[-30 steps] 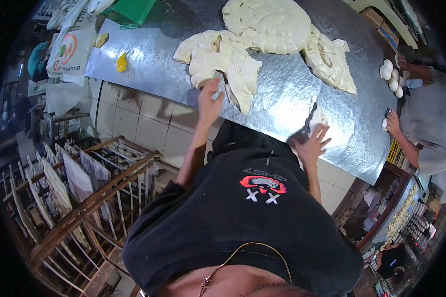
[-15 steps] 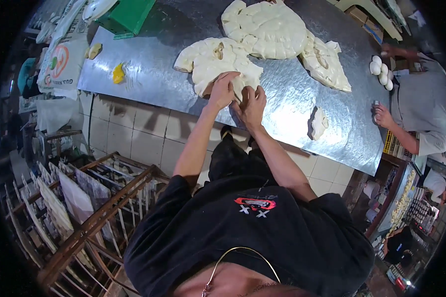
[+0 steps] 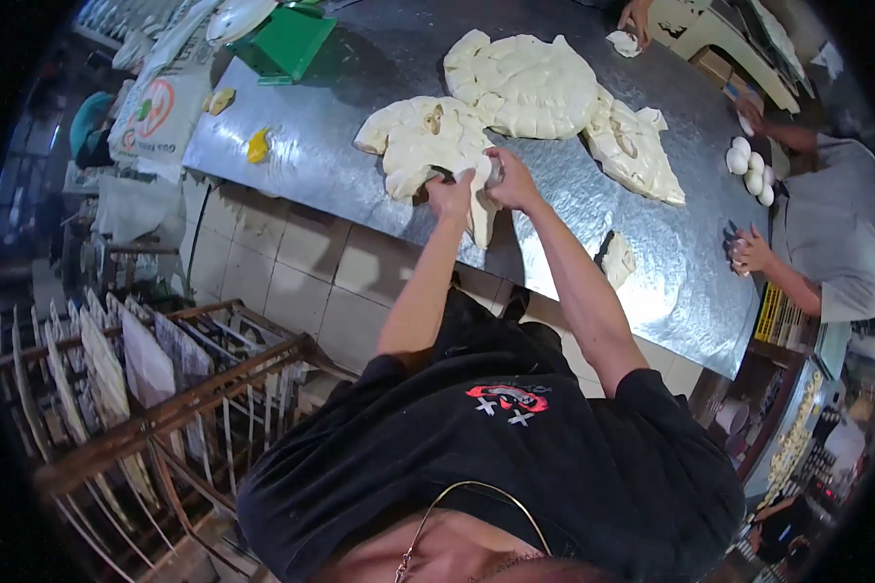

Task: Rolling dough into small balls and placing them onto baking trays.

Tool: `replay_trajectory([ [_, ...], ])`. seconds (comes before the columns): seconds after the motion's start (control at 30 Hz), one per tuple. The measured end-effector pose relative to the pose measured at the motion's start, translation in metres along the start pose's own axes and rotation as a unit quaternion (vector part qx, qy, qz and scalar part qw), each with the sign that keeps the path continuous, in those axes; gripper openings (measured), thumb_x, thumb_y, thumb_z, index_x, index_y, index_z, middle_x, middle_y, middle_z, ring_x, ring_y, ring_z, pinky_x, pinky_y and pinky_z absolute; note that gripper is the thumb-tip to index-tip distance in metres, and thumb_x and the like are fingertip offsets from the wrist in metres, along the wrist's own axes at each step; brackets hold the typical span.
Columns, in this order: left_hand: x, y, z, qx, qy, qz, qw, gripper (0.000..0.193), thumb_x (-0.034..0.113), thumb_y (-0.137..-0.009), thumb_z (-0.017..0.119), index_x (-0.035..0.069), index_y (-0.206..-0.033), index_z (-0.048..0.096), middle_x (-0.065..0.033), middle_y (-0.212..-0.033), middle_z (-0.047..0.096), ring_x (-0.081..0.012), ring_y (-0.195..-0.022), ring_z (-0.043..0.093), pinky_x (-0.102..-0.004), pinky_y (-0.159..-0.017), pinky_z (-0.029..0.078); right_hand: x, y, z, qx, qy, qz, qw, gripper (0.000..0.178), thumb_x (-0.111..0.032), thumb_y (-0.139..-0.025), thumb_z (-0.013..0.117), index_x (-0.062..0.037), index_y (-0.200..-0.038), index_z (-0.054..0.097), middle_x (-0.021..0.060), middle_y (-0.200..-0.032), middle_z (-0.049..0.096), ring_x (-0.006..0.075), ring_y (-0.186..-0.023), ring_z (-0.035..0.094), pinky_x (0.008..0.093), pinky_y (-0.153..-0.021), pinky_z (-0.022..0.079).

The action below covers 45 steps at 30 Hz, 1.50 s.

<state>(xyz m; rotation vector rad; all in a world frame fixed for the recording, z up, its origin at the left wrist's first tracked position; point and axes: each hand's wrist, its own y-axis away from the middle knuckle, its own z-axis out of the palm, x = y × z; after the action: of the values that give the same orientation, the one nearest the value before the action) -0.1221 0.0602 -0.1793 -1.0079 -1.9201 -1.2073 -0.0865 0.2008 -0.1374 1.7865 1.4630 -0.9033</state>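
A slab of pale dough (image 3: 423, 136) lies near the front edge of the metal table (image 3: 350, 209). At its front right part, my left hand (image 3: 449, 196) grips the dough from the left, thumb up and fingers underneath. My right hand (image 3: 515, 183) is closed on the same part from the right, its fingertips partly hidden. Between them a narrow tongue of dough (image 3: 480, 225) stretches toward me. A large dough mound (image 3: 525, 83) touches the slab from behind, and another dough slab (image 3: 637, 151) adjoins it on the right.
A small dough piece (image 3: 617, 260) lies to the right. At far left are a green scale (image 3: 284, 44) and a yellow lump (image 3: 258, 146). Right, a co-worker's hands (image 3: 749, 251) are near white dough balls (image 3: 752, 167). A rack (image 3: 165, 398) stands lower left.
My hands have shifted their hold; a tongue of dough now sticks out between them toward me. A co-worker's hand and a dough piece have come into view at the top.
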Motion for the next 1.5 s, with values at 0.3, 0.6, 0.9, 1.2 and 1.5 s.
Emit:
replay_trajectory([
  [0.3,0.018,0.042,-0.014,-0.046,0.001,0.239,0.97,0.035,0.022,-0.081,0.071,-0.001,-0.107,0.068,-0.0103,-0.096,0.072,-0.0162,-0.085,0.065,-0.0318,-0.078,0.05,0.036,-0.019,0.004,0.01,-0.109,0.068,0.992,0.041,-0.013,-0.055,0.077,-0.0117,-0.089,0.054,-0.0021,-0.071,0.052,0.0118,-0.064,0.048,0.0283,-0.058,0.041],
  [0.6,-0.036,0.236,-0.178,-0.035,0.172,0.083,0.981,0.043,0.024,-0.08,0.061,-0.003,-0.113,0.065,-0.0098,-0.099,0.068,-0.0195,-0.086,0.065,-0.0327,-0.08,0.052,0.062,-0.054,-0.021,-0.003,-0.082,0.009,0.997,0.026,0.0,-0.065,0.069,-0.0098,-0.083,0.053,0.0008,-0.072,0.053,0.0092,-0.057,0.051,0.0266,-0.048,0.038],
  [0.9,-0.043,0.311,-0.259,-0.131,0.605,0.214,0.756,0.064,0.042,-0.091,0.049,0.008,-0.144,0.038,-0.0123,-0.114,0.065,-0.0215,-0.078,0.062,-0.0385,-0.066,0.053,0.029,-0.012,-0.012,0.068,0.1,-0.224,0.967,0.052,-0.016,-0.065,0.073,-0.0113,-0.114,0.059,0.0161,-0.112,0.058,0.0348,-0.1,0.058,0.0478,-0.082,0.049],
  [1.2,0.08,0.196,-0.107,-0.312,0.516,0.076,0.794,0.067,0.027,-0.082,0.064,0.015,-0.143,0.04,-0.0148,-0.114,0.061,-0.0313,-0.088,0.065,-0.0464,-0.073,0.057,0.036,0.133,-0.102,0.006,-0.094,0.029,0.995,0.036,-0.015,-0.069,0.073,-0.0047,-0.102,0.062,0.0182,-0.099,0.065,0.0344,-0.096,0.064,0.04,-0.083,0.05],
  [1.5,0.037,0.101,0.023,-0.372,-0.042,0.19,0.908,0.069,0.035,-0.088,0.067,-0.001,-0.141,0.04,-0.0188,-0.131,0.05,-0.0351,-0.122,0.049,-0.0422,-0.102,0.042,0.071,0.294,-0.207,0.532,-0.028,0.04,0.845,0.051,-0.003,-0.083,0.062,-0.0033,-0.13,0.043,0.0154,-0.123,0.047,0.0239,-0.113,0.05,0.034,-0.096,0.042],
])
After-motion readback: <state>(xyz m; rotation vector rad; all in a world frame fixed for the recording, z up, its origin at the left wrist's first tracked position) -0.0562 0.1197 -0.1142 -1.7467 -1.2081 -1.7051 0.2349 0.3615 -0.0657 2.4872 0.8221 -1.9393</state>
